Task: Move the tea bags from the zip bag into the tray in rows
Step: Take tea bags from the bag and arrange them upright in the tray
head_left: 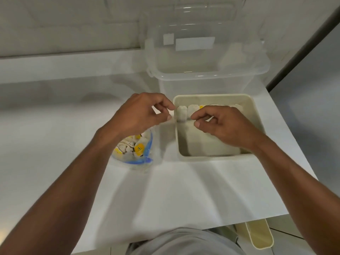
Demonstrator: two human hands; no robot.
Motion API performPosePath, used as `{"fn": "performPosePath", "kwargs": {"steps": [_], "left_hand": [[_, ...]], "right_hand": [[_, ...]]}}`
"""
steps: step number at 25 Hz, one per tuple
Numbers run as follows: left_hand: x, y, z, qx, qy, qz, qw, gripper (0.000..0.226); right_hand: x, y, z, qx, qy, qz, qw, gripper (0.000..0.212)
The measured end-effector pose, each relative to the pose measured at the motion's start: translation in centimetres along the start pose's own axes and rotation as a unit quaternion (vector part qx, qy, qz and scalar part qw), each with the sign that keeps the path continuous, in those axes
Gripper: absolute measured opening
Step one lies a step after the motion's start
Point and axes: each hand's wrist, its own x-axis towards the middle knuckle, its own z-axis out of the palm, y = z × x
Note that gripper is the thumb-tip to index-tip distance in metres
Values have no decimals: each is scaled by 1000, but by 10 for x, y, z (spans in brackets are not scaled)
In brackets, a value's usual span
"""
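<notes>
Head: papery tea bags [185, 113], square tray [213, 157]

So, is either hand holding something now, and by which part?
The right hand seems to pinch a tea bag in the tray by its near edge. The left hand curls its fingers at the tray's rim; a hold cannot be told.

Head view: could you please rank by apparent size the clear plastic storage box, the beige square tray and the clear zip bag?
1. clear plastic storage box
2. beige square tray
3. clear zip bag, partly hidden by the left forearm
</notes>
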Motion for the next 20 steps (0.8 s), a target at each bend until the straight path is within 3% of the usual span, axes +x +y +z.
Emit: {"fn": "performPosePath", "kwargs": {"steps": [3, 7, 12, 16, 20], "left_hand": [[-23, -33, -22, 3, 12, -32, 999, 14], [-39, -68, -31, 48, -29, -44, 997, 17], [-50, -90, -19, 123, -99, -105, 982, 10], [-53, -93, -1, 208, -48, -78, 974, 21], [-54, -94, -2, 189, -11, -56, 980, 10]], "right_hand": [[5, -33, 28, 9, -30, -34, 999, 15], [19, -61, 64, -12, -64, -55, 996, 16], [35, -69, 105, -153, -57, -78, 984, 28], [43, -71, 127, -282, -88, -54, 954, 31], [44, -74, 127, -257, -70, -40, 963, 17]]}}
